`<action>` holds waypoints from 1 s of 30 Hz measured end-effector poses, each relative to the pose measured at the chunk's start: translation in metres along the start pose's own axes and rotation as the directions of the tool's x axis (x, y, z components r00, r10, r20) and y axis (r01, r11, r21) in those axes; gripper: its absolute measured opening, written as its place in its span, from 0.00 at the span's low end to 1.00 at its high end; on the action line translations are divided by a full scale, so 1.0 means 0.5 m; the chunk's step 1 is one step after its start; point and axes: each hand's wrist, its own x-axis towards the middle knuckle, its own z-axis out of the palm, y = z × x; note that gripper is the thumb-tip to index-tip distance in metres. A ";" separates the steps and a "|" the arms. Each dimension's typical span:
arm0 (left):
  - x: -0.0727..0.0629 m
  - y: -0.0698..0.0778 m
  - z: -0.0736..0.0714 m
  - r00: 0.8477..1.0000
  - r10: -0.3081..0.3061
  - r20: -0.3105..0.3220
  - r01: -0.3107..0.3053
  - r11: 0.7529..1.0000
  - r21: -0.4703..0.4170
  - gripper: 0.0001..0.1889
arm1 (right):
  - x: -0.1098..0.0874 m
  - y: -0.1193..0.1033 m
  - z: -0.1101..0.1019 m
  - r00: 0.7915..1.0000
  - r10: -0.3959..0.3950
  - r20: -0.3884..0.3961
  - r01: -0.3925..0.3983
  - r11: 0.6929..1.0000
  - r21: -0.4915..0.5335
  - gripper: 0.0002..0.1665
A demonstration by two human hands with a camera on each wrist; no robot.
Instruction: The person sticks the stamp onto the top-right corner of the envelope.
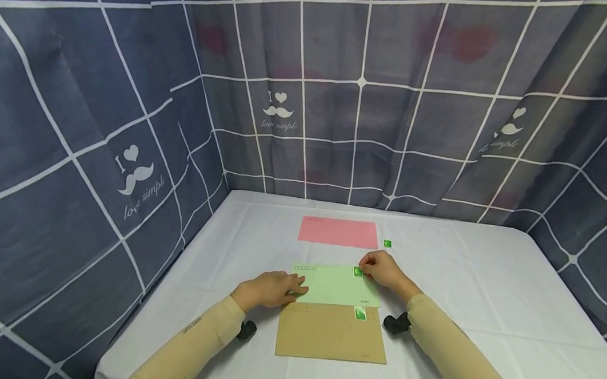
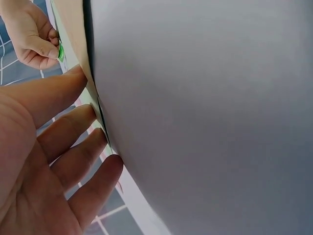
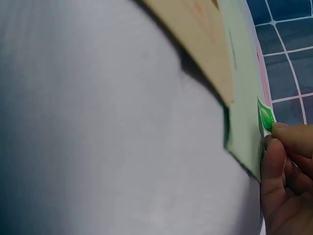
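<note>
The right hand (image 1: pixel 383 267) pinches a stamp (image 1: pixel 357 271) at the upper right corner of the green envelope (image 1: pixel 331 285), whose left edge the left hand (image 1: pixel 272 289) touches with spread fingers, between a brown envelope (image 1: pixel 331 335) and a pink envelope (image 1: pixel 338 232).

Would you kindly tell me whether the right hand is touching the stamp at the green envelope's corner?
Touching: in the right wrist view, the right hand pinches the stamp by its edge.
</note>
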 end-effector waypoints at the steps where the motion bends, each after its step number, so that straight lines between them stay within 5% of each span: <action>1: 0.000 0.000 -0.001 1.000 -0.001 0.001 0.001 1.000 -0.003 0.22 | 0.001 -0.001 0.000 1.000 0.005 -0.003 -0.005 1.000 -0.006 0.05; 30: 0.004 -0.008 0.006 1.000 0.004 -0.016 -0.004 1.000 -0.007 0.22 | -0.001 -0.019 0.003 1.000 0.007 -0.012 -0.008 0.995 -0.098 0.06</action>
